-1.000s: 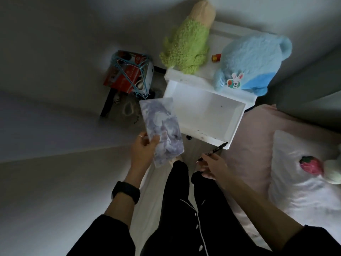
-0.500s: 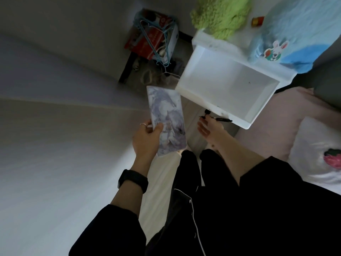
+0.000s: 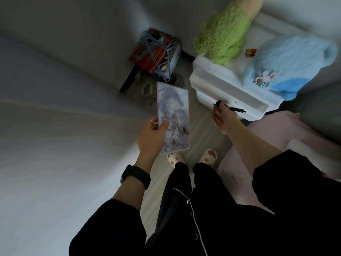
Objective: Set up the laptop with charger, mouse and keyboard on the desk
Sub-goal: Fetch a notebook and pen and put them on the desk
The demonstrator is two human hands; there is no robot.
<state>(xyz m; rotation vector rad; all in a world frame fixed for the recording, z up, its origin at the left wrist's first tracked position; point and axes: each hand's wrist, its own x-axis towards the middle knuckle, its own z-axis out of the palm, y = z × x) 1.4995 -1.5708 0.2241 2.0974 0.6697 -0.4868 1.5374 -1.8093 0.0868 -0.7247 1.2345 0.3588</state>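
— What is the left hand holding?

— It is gripping a flat pad with a pale purple marbled print, thumb on the face and fingers behind, at the lower left edge. The pad's long axis is running away from the person, its far end pointing toward the clutter by the wall. The forearm is reaching forward, with a black band on the wrist.

— And the right hand?

— It is pinching a black pen between its fingers, the pen lying crosswise and pointing right, away from the left hand. The fingertips are touching the front of the white drawer just beyond them.

— What is different from half a second ago?

— The drawer was standing wide open then; now it is nearly pushed in. The right arm is stretching further forward, and the pad is sitting a little lower and more upright.

— Anything beyond the right hand?

— A green plush and a blue plush are resting on the white cabinet top.

— The laptop, charger, mouse, keyboard?

— I cannot tell where they are.
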